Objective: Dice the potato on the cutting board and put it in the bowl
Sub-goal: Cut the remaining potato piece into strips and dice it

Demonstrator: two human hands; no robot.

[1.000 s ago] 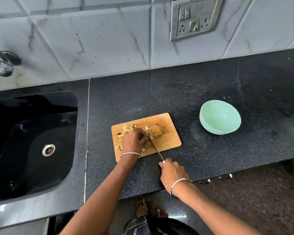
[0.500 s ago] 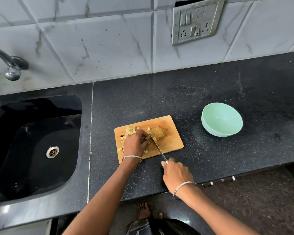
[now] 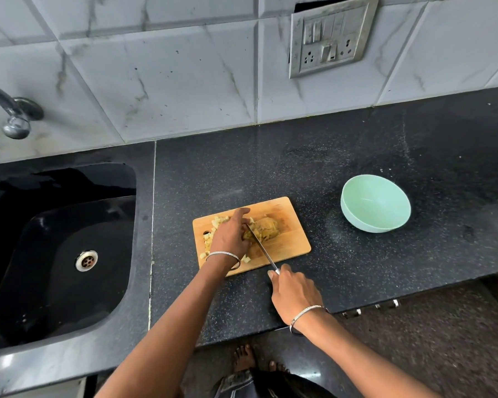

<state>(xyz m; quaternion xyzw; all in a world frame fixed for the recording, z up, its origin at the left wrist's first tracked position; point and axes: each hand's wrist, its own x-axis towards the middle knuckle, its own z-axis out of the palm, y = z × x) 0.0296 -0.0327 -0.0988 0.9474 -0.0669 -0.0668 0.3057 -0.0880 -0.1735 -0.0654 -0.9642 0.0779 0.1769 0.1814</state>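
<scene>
I see the potato [image 3: 268,227], yellowish and partly diced, on the cutting board [image 3: 289,249]. My left hand [image 3: 230,238] covers its near end, index finger straight; I cannot tell its grip. My right hand [image 3: 295,293] is wrapped around the knife [image 3: 260,248], hiding the handle. The countertop [image 3: 342,145] is speckled black, with the mint bowl [image 3: 357,222] to the right.

A black speckled counter [image 3: 371,133] runs along a wall of white marble-look tiles [image 3: 161,76], where a metal switch-and-socket plate [image 3: 329,38] sits tilted, with a dark gap showing above its top edge. At the left a glossy black sink [image 3: 41,297] is set into the counter, with a round metal drain [image 3: 86,260] in its bottom and a chrome tap [image 3: 15,116] coming out of the wall above it. Below the counter's front edge are small metal handles [image 3: 357,312] and a dark speckled floor [image 3: 429,349].
</scene>
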